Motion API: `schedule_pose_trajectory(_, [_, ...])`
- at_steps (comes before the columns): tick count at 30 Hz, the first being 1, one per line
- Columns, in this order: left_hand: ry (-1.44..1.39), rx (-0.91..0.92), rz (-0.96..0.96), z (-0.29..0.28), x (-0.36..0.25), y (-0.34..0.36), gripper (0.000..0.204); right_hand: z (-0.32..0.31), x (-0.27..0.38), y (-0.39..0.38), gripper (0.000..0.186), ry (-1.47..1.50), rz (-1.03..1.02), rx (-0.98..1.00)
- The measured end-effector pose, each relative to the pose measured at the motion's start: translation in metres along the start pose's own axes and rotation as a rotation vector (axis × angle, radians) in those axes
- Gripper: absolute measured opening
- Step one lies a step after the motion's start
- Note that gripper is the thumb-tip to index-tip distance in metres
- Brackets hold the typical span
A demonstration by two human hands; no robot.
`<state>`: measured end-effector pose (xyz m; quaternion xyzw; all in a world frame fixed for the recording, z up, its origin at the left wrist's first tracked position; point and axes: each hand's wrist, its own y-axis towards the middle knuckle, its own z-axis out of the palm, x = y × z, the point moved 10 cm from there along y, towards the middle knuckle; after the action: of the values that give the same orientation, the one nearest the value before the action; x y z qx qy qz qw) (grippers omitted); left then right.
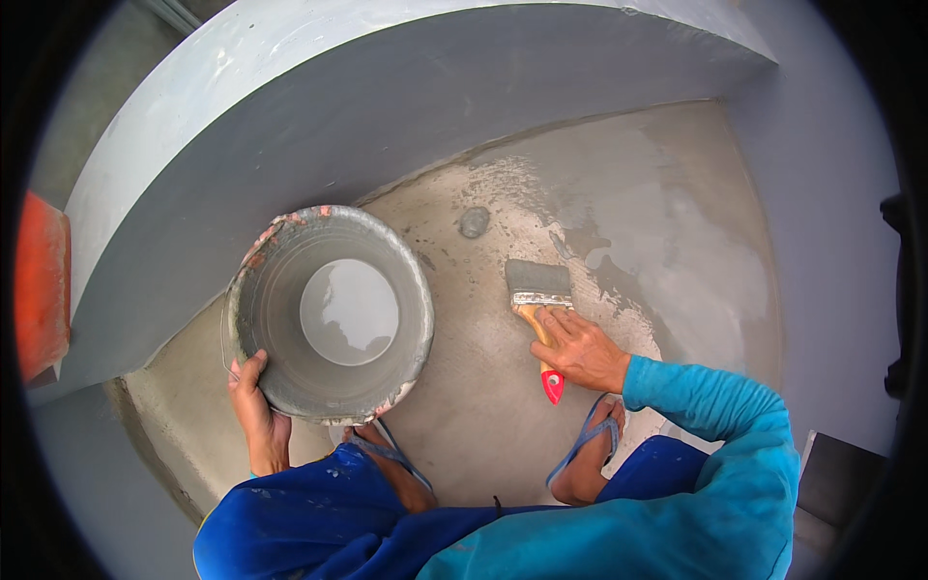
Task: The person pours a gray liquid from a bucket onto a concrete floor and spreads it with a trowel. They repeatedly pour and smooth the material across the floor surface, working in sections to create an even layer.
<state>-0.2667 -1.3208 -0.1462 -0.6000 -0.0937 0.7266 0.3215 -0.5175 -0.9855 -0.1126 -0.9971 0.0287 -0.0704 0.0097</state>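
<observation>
My left hand [256,411] grips the near-left rim of a bucket [411,280], thumb over the edge and fingers on the outside. The bucket is crusted with grey and has grey liquid at its bottom. In my right hand [582,350] is a wide paintbrush [541,280] with a wooden handle and a red tip. Its bristles are coated grey and point away from me, over the floor. Wet grey coating [677,261] covers the floor to the right of the brush. A small grey blob [474,222] lies on the floor between bucket and brush.
A low grey wall [416,106] with a pale top curves across the far side. Another grey wall [822,242] rises on the right. An orange container [43,285] stands beyond the wall at far left. My sandalled feet [590,449] are on the bare floor close to me.
</observation>
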Motion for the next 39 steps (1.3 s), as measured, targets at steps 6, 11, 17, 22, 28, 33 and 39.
schedule_pose_trajectory(6, [0.002,0.009,-0.016,-0.021,-0.004,0.01,0.034,0.021,0.024,0.038,0.021,-0.069,0.083,0.167])
schedule_pose_trajectory(11, [-0.025,0.035,-0.027,-0.041,-0.004,0.024,0.036,0.014,-0.024,0.098,0.034,0.248,0.429,0.329])
schedule_pose_trajectory(17, [-0.031,0.028,-0.039,-0.057,-0.002,0.031,0.036,0.034,-0.098,0.17,0.068,0.004,0.609,0.107])
schedule_pose_trajectory(22, [-0.062,0.065,-0.052,-0.054,-0.004,0.037,0.033,0.058,-0.102,0.184,0.087,-0.004,0.685,0.17])
schedule_pose_trajectory(28, [-0.059,0.03,-0.042,-0.056,-0.002,0.043,0.033,0.069,-0.106,0.192,0.088,0.029,0.718,0.205])
schedule_pose_trajectory(33, [-0.048,0.046,-0.027,-0.052,0.003,0.045,0.034,0.079,-0.112,0.195,0.084,0.04,0.737,0.197])
schedule_pose_trajectory(39, [-0.086,0.043,-0.019,-0.066,-0.044,0.037,0.032,0.05,-0.091,0.225,0.079,0.045,0.724,0.155])
